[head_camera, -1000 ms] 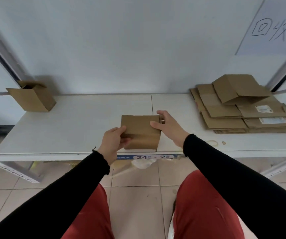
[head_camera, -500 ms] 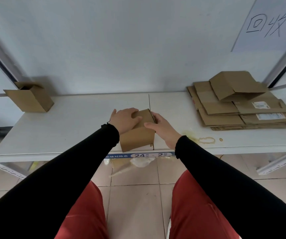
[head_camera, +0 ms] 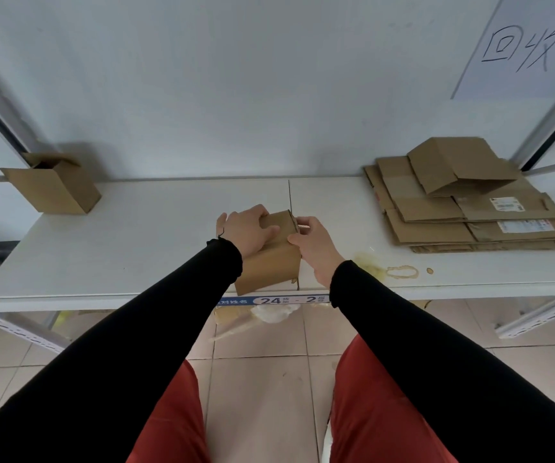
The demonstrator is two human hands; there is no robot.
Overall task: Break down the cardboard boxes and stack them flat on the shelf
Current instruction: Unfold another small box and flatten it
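**Both hands on a small box at the shelf's near edge**

The left hand (head_camera: 247, 230) presses on the cardboard box (head_camera: 271, 262); the right hand (head_camera: 314, 247) pinches its right edge. On the shelf (head_camera: 155, 248), an open box (head_camera: 53, 187) stands far left (flaps up); flattened boxes (head_camera: 463, 202) are stacked right.

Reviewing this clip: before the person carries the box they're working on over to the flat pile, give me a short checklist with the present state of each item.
1. Both hands on the small box: ok. The left hand presses on top; the right hand grips its right edge.
2. Box fully flat: not ok; it still shows a top and a front face.
3. Box supported: ok, it rests at the front edge of the shelf.
4. Flat pile ready: cannot tell; its top piece sits partly raised.
5. Path to the pile free of objects: ok, only stains.
6. All boxes done: not ok, the open box stands at far left.
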